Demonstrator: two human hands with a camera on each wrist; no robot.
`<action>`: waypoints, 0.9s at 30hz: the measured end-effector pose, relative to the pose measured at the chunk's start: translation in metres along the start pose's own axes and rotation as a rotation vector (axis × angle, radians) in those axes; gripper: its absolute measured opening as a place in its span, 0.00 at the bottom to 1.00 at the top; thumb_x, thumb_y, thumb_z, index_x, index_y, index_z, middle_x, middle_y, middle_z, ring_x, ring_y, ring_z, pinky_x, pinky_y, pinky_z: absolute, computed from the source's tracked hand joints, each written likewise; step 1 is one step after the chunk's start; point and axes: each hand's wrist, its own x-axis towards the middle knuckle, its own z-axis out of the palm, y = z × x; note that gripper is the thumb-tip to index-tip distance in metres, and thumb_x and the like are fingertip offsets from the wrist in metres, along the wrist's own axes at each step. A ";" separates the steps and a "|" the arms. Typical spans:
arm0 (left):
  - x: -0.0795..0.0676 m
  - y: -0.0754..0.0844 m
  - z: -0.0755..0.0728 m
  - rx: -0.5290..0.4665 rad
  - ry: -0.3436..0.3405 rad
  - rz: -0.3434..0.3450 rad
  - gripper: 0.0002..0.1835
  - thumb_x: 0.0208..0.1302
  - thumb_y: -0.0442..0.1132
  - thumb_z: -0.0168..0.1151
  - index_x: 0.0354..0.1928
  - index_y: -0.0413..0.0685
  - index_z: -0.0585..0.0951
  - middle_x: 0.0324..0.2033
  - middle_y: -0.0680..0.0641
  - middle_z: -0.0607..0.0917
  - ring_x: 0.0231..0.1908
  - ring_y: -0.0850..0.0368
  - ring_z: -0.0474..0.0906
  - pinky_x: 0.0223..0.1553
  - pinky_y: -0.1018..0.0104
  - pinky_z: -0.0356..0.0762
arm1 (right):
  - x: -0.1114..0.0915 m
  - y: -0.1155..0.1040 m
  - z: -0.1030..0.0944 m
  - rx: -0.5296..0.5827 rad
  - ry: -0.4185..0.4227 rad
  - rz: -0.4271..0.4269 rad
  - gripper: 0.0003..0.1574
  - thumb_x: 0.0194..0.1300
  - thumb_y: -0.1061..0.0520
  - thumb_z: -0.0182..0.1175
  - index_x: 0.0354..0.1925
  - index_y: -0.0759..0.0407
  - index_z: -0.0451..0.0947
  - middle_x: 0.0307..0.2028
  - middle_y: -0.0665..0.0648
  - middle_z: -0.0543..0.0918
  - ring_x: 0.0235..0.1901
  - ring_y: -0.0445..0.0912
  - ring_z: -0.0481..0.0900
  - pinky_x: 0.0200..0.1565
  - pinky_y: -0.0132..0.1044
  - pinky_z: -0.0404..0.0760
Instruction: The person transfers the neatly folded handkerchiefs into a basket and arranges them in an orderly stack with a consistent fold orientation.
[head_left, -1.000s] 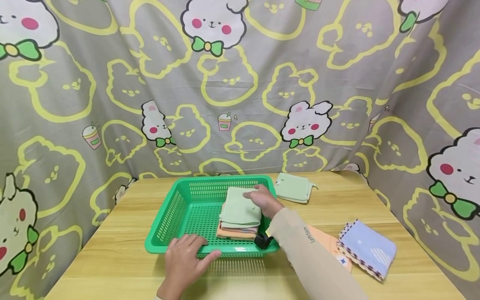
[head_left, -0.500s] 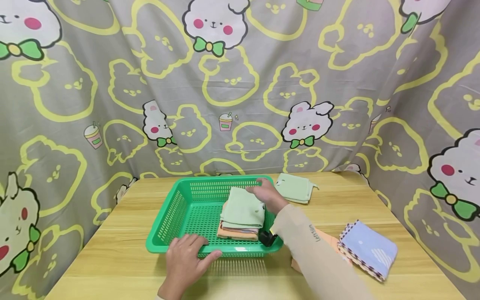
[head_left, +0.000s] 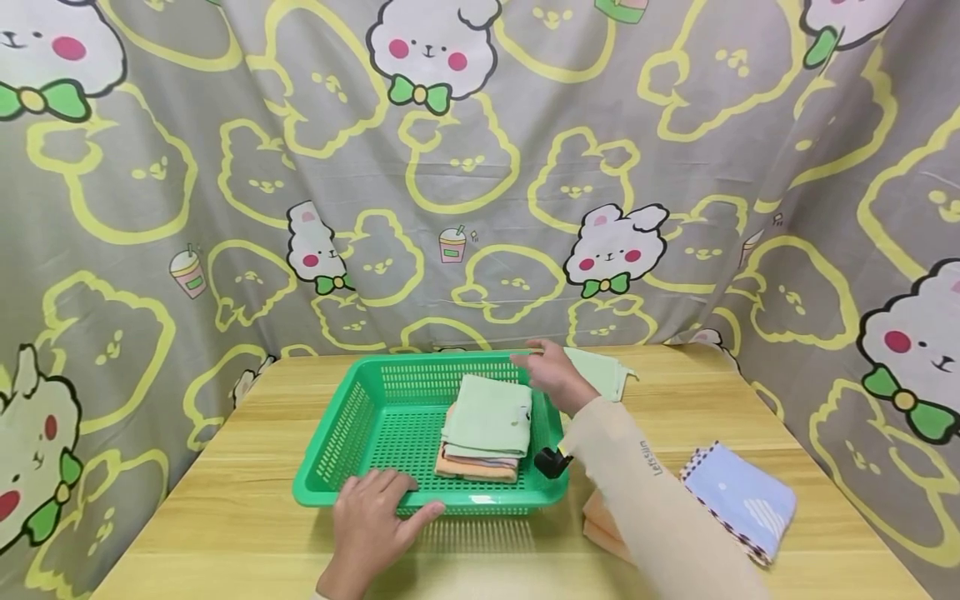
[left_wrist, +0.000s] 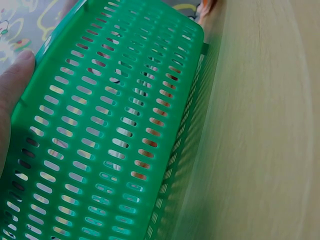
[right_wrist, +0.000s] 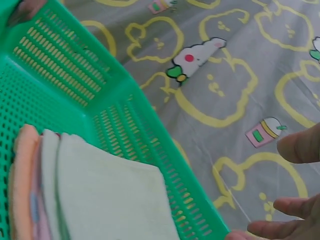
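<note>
A green plastic basket (head_left: 322,467) stands on the wooden table. My left hand (head_left: 375,521) grips its front rim, fingers over the edge and thumb outside; the left wrist view shows the slotted outer wall (left_wrist: 100,130) and part of the thumb (left_wrist: 17,75). A stack of folded towels lies in the basket's right half, a light green towel (head_left: 491,414) on top of pink and orange ones (head_left: 480,471). Over the right rim hovers my right hand (head_left: 555,375), fingers apart, holding nothing. Beyond it lies another folded light green towel (head_left: 600,372), partly hidden by this hand.
On the right of the table (head_left: 225,517) lie a folded blue towel (head_left: 742,496) with a checkered edge and an orange towel (head_left: 606,529), mostly covered by the right sleeve. A patterned grey curtain (head_left: 465,192) hangs behind and at the sides.
My right hand has lifted off the green towel on the stack and moved right, over the basket's rim toward the green towel outside. The left hand stays on the front rim.
</note>
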 end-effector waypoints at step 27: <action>-0.002 -0.002 0.003 0.000 -0.033 -0.018 0.34 0.60 0.76 0.44 0.23 0.57 0.81 0.23 0.58 0.83 0.25 0.59 0.79 0.26 0.64 0.65 | 0.025 0.064 -0.065 0.224 0.278 0.140 0.33 0.73 0.61 0.45 0.72 0.68 0.52 0.67 0.68 0.62 0.39 0.43 0.79 0.40 0.33 0.78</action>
